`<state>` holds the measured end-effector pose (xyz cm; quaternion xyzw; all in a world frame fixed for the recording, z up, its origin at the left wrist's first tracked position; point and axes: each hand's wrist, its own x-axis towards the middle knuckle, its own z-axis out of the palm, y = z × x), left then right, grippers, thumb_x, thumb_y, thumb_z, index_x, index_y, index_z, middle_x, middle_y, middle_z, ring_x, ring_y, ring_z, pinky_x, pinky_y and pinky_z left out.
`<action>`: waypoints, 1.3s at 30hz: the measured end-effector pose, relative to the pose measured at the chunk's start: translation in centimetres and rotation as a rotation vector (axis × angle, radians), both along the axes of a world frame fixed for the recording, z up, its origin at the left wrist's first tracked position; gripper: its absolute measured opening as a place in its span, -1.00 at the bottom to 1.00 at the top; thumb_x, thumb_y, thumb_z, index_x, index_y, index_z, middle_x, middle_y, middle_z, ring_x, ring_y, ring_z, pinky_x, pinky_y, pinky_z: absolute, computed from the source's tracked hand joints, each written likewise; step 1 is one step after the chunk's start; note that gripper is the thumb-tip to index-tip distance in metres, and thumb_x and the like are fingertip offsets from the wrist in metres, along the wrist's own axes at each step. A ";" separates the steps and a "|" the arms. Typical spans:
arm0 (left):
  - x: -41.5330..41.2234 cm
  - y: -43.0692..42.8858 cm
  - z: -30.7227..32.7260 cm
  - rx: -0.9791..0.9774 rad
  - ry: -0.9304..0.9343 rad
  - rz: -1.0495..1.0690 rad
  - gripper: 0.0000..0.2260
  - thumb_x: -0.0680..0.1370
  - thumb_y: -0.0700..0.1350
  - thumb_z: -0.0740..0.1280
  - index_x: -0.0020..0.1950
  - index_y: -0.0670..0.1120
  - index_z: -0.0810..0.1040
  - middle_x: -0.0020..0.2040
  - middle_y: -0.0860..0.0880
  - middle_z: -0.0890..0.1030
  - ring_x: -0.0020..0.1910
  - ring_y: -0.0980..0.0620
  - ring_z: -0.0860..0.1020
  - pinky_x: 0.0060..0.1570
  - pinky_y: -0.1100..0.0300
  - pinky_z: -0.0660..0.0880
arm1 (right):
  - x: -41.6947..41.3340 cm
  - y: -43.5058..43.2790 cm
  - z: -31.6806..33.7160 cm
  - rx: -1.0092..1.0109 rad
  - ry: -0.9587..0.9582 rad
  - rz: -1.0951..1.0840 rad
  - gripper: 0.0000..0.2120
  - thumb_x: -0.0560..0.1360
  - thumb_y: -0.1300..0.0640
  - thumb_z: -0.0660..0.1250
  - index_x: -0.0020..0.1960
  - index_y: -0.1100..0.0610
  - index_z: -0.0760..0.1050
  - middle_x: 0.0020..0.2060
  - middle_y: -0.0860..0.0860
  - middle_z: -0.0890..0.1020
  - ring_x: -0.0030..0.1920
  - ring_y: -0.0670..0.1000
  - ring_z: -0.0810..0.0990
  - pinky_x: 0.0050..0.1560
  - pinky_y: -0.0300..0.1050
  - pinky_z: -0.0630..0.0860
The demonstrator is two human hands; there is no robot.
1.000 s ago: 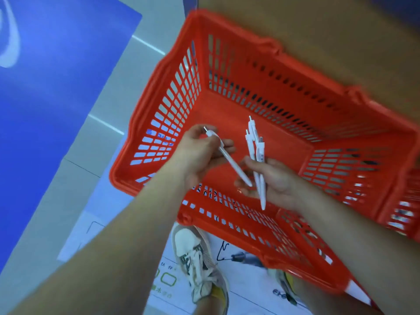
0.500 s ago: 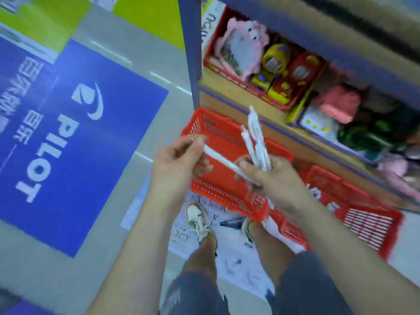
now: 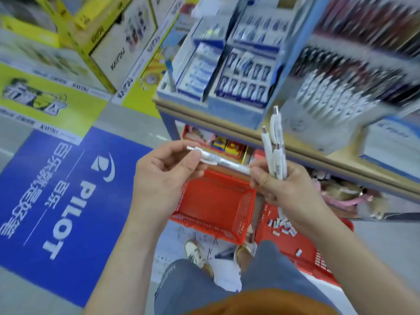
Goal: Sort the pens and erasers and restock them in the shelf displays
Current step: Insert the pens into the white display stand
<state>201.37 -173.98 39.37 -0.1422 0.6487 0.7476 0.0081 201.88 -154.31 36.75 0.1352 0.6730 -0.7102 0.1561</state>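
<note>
My left hand (image 3: 166, 171) pinches the clip end of a single white pen (image 3: 223, 163) that lies level between both hands. My right hand (image 3: 281, 189) grips a bunch of three white pens (image 3: 275, 146) pointing up, and its thumb and forefinger touch the tip end of the single pen. Below them an orange basket (image 3: 216, 201) stands on the floor. A second orange basket (image 3: 302, 244) to its right holds several small erasers (image 3: 284, 226). The shelf display (image 3: 238, 73) ahead carries boxed erasers, with rows of white pens (image 3: 329, 94) to the right, blurred.
A wooden shelf edge (image 3: 318, 153) runs across just beyond my hands. A lower shelf holds toys (image 3: 225, 145). A blue PILOT floor mat (image 3: 63, 196) lies to the left, yellow display stands (image 3: 109, 42) behind it. My legs and shoes (image 3: 195, 253) are below.
My view has risen from the basket interior to the shelf displays. Both hands lifted with the pens. The single pen turned from slanting to level, still held by both hands.
</note>
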 end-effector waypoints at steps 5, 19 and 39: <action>-2.2 4.5 4.7 -0.088 0.122 -0.039 -0.89 0.44 -0.28 0.39 -0.12 -0.09 0.63 -0.34 -0.02 0.65 -0.34 0.04 0.64 -0.26 0.25 0.58 | -0.1 4.9 3.8 -0.020 -0.013 -0.066 -0.73 0.40 -0.06 0.37 -0.33 0.12 0.52 -0.42 0.15 0.49 -0.54 -0.05 0.24 -0.54 -0.27 0.14; -10.9 21.3 5.5 -0.529 0.240 -0.256 -0.80 0.45 -0.14 0.44 -0.24 0.18 0.60 -0.35 0.11 0.66 -0.29 0.05 0.66 -0.11 0.02 0.61 | -1.8 21.7 2.2 -0.207 -0.108 -0.584 -0.79 0.61 0.13 0.18 0.15 0.15 0.52 -0.40 0.05 0.41 -0.52 -0.06 0.27 -0.59 -0.25 0.17; -13.2 27.0 -1.3 -1.189 0.499 -0.725 -0.88 0.53 -0.10 0.35 -0.18 -0.09 0.61 -0.30 0.00 0.59 -0.28 0.02 0.53 -0.21 0.16 0.36 | -3.8 23.7 0.1 -0.222 -0.110 -0.513 -0.79 0.60 0.07 0.20 0.17 0.03 0.54 -0.37 0.06 0.50 -0.49 -0.01 0.37 -0.54 -0.24 0.17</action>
